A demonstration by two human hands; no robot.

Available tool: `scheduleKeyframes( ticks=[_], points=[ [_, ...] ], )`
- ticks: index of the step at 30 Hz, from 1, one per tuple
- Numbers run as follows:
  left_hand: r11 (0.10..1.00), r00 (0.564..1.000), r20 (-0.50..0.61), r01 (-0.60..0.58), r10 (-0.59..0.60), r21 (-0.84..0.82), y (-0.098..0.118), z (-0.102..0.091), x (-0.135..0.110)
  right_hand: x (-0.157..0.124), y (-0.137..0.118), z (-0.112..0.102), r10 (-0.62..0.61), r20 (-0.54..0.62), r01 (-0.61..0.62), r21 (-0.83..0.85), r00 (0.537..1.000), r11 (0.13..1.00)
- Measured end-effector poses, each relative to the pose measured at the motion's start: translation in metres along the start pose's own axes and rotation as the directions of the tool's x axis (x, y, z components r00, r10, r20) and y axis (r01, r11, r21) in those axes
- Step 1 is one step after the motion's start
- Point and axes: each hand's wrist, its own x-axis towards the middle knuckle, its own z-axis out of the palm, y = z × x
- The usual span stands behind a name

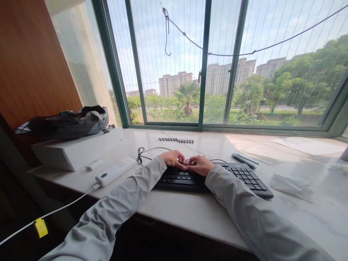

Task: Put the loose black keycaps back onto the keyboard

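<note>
works at a black computer keyboard (187, 178), lying flat on a white marble-patterned countertop (174, 206) in front of a green-framed window (204, 90). holds the left hand (172, 158) above the upper key rows, with fingers curled and with thumb and index finger brought close in a pinch. holds the right hand (201, 165) just beside, coming from the opposite side, also half curled, in a similar pinch. brings the fingertips of both together, touching or almost touching; cannot tell which. cannot tell, too, about any small piece gripped inside the pinch, because of the covering fingers.

has, behind the keyboard and nearer to the window, a row of small black keycaps (176, 140), and a thin black cable (140, 156) in loose loops near the left wrist. has, to the right, slim pen-like tools (244, 161) and a clear plastic bag (292, 186). has, to the left, a white elongated device (116, 172) beside a white box (73, 153).
</note>
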Motion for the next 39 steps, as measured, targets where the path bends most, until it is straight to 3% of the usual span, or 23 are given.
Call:
scheduleKeyframes(
  ticks=[15, 23, 28, 32, 39],
  points=[
    [0.997, 0.998, 0.065, -0.011, 0.016, -0.081, -0.0003, 0.0002, 0.0049, 0.0035, -0.0013, 0.0077, 0.028, -0.026, -0.03, -0.047, 0.999, 0.998],
    [0.995, 0.998, 0.043, -0.059, 0.056, 0.083, 0.0032, -0.0004, 0.0043, 0.0023, -0.0016, 0.0095, 0.042, -0.044, -0.046, -0.084, 0.998, 0.995],
    [0.999, 0.998, 0.041, -0.044, 0.044, -0.011, 0.0015, -0.0013, 0.0001, 0.0009, -0.0027, 0.0038, 0.03, -0.025, -0.032, -0.077, 0.999, 0.997],
    [0.991, 0.996, 0.088, 0.017, -0.005, -0.136, -0.0021, -0.0034, -0.0019, 0.0, -0.0021, 0.0024, 0.001, -0.083, -0.006, -0.056, 0.997, 0.998],
    [0.991, 0.994, 0.111, -0.005, 0.02, -0.135, -0.0021, -0.0066, -0.0032, -0.0027, -0.0066, 0.0058, -0.045, -0.075, 0.037, -0.103, 0.996, 0.994]
  ],
)
